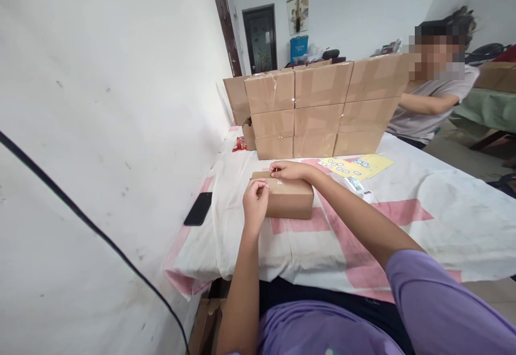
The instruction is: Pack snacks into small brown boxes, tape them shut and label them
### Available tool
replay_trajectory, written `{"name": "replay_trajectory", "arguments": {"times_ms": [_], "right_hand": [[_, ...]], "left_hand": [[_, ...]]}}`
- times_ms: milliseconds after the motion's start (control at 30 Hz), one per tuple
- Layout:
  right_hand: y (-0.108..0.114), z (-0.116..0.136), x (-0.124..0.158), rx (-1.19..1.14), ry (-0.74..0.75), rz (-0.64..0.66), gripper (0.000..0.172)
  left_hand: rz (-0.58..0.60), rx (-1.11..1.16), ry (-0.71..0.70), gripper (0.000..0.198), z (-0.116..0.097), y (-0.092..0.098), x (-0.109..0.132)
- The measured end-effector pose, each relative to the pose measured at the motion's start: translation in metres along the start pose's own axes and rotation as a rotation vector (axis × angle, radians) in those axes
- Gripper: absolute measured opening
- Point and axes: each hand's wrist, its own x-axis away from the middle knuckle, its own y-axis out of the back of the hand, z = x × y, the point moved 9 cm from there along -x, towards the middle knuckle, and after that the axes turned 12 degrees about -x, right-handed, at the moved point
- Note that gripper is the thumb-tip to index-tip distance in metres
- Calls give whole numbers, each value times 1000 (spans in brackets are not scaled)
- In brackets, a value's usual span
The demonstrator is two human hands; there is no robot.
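A small brown cardboard box (291, 205) lies on the table in front of me, with a shiny strip like clear tape on its top. My left hand (255, 200) is at the box's left end, thumb and fingers pinched together at the top edge. Along the far left part of the top, my right hand (288, 170) is also closed in a pinch. Whatever thin thing sits between the fingertips is too small to make out.
Stacked, taped cardboard boxes (318, 113) form a wall behind. Left lie a black phone (198, 209) and a red packet (239, 144). A yellow sheet with stickers (374, 167) and a white item (357, 186) lie right. Another person (439, 97) sits beyond.
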Motion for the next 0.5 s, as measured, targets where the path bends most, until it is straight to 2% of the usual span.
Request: {"name": "replay_trajectory", "arguments": {"times_ms": [100, 167, 300, 400, 500], "right_hand": [[0, 1, 8, 211, 9, -226, 19], [-4, -2, 12, 325, -32, -293, 26], [-11, -8, 15, 377, -101, -249, 33], [-7, -6, 17, 386, -102, -258, 34], [-4, -7, 19, 371, -122, -276, 33]], "left_hand": [[-23, 45, 57, 11, 4, 3, -1], [-47, 84, 132, 13, 10, 7, 1], [-26, 202, 347, 23, 24, 8, 5], [68, 298, 497, 30, 30, 0, 4], [175, 370, 602, 29, 30, -9, -1]]}}
